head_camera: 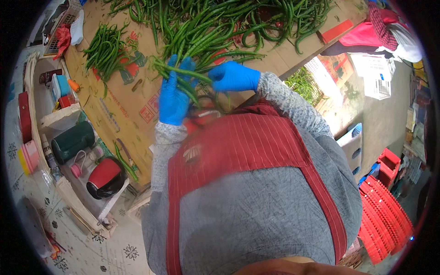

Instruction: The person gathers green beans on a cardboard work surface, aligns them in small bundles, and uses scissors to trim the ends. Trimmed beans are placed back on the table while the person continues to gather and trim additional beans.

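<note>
Both hands wear blue gloves. My left hand point(176, 96) is shut on a few long green chilli peppers point(185, 86) that lie across its palm and fingers. One of these peppers runs to the right, and its end sits at the curled fingertips of my right hand point(234, 77). Just beyond the hands spreads a large heap of long green chilli peppers point(206, 32), some curved and some straight. To the left, a smaller bundle of green chilli peppers point(106, 51) lies with its peppers roughly side by side on the printed cardboard point(134, 99) covering the table.
At the left stands a divided box point(56, 120) with a dark green cylinder point(73, 141) and a red-and-black object point(106, 178). A carrot point(74, 86) lies by its edge. On the right are a crate of green peppers point(300, 84) and stacked red crates point(385, 220).
</note>
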Demonstrator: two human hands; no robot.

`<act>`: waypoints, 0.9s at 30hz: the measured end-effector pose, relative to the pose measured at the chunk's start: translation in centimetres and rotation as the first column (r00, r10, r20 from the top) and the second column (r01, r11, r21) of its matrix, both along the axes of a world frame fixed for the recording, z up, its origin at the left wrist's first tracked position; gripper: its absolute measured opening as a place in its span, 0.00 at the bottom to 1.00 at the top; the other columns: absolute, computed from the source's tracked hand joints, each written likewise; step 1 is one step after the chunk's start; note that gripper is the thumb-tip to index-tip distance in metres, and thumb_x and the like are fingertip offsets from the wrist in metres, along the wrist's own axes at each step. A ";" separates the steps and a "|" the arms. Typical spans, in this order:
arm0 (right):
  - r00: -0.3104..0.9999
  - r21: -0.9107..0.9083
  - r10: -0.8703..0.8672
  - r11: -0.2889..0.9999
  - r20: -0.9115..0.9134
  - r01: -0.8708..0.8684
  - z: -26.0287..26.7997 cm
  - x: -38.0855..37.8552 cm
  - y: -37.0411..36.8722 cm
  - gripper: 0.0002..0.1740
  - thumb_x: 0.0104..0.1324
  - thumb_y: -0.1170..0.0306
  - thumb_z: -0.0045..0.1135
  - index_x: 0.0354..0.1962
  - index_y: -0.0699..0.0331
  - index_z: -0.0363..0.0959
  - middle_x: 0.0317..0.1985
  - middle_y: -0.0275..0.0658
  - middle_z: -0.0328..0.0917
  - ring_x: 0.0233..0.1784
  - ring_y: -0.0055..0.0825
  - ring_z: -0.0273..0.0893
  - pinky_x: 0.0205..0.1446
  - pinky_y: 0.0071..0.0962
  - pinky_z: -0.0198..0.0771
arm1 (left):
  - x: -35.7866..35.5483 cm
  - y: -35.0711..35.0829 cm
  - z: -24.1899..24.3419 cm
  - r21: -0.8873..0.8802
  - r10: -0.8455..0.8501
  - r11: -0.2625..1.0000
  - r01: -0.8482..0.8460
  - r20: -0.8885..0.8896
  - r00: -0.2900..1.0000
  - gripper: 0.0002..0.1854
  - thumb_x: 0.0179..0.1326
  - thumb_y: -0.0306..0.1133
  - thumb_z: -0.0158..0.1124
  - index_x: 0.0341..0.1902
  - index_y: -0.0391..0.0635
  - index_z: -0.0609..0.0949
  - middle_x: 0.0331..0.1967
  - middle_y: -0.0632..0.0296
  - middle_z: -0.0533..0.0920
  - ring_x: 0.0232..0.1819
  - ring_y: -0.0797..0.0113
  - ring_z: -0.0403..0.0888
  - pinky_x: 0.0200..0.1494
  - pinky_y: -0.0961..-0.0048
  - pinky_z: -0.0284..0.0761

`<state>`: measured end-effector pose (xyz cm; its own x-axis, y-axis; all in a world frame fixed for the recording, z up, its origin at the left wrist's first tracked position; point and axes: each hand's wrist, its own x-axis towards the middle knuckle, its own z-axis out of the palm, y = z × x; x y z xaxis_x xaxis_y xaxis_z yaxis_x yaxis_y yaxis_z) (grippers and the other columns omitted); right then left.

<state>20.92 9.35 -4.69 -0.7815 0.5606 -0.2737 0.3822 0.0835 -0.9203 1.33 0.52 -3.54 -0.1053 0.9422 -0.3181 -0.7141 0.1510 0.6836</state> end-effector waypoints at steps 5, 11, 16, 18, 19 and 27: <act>0.993 -0.352 -0.109 0.929 0.037 0.115 0.4 0.1 -0.6 0.22 0.62 0.53 0.55 0.42 0.63 0.78 0.32 0.47 0.79 0.32 0.31 0.77 0.39 0.31 0.72 | -2.2 -1.5 -2.5 0.007 0.157 0.987 -0.158 0.089 0.984 0.22 0.70 0.36 0.50 0.66 0.48 0.65 0.57 0.55 0.74 0.60 0.60 0.72 0.66 0.51 0.67; 0.968 0.364 0.091 0.915 0.235 -0.174 -4.6 0.6 -5.2 0.17 0.64 0.57 0.52 0.46 0.55 0.76 0.39 0.48 0.79 0.42 0.49 0.77 0.46 0.43 0.72 | -3.8 -1.3 -3.1 0.001 0.356 0.929 -0.371 0.283 0.891 0.19 0.70 0.36 0.50 0.63 0.50 0.68 0.59 0.58 0.73 0.63 0.61 0.69 0.70 0.48 0.60; 0.994 0.237 -0.090 0.969 0.065 0.072 -3.2 3.0 -4.3 0.15 0.61 0.68 0.51 0.46 0.57 0.74 0.35 0.46 0.77 0.40 0.41 0.78 0.43 0.35 0.72 | -3.2 -1.8 -1.1 -0.021 0.391 0.916 -0.400 0.264 0.882 0.20 0.70 0.37 0.51 0.64 0.51 0.67 0.58 0.60 0.73 0.61 0.59 0.71 0.68 0.45 0.61; 0.983 0.090 -0.102 0.989 -0.152 0.116 -2.3 3.9 -3.5 0.22 0.64 0.73 0.49 0.56 0.54 0.68 0.35 0.40 0.78 0.38 0.29 0.78 0.42 0.28 0.71 | -3.4 -1.9 -1.8 0.032 0.329 0.940 -0.340 0.177 0.928 0.21 0.70 0.36 0.51 0.65 0.51 0.67 0.56 0.61 0.75 0.57 0.60 0.73 0.66 0.47 0.65; 0.959 0.022 -0.179 0.982 -0.219 0.188 -1.8 3.8 -3.4 0.24 0.65 0.72 0.48 0.60 0.54 0.65 0.36 0.40 0.78 0.40 0.28 0.78 0.43 0.28 0.71 | -3.5 -1.9 -2.0 0.058 0.299 0.950 -0.308 0.131 0.945 0.21 0.70 0.36 0.52 0.65 0.51 0.67 0.55 0.61 0.76 0.56 0.61 0.74 0.64 0.48 0.67; 0.913 0.039 -0.133 0.986 -0.386 0.161 1.9 0.0 -2.4 0.25 0.70 0.71 0.48 0.64 0.61 0.59 0.47 0.44 0.78 0.48 0.25 0.76 0.55 0.28 0.71 | 1.0 -0.7 1.0 -0.007 0.060 0.998 -0.062 -0.173 0.983 0.22 0.69 0.30 0.52 0.64 0.38 0.67 0.55 0.56 0.75 0.53 0.66 0.74 0.56 0.67 0.73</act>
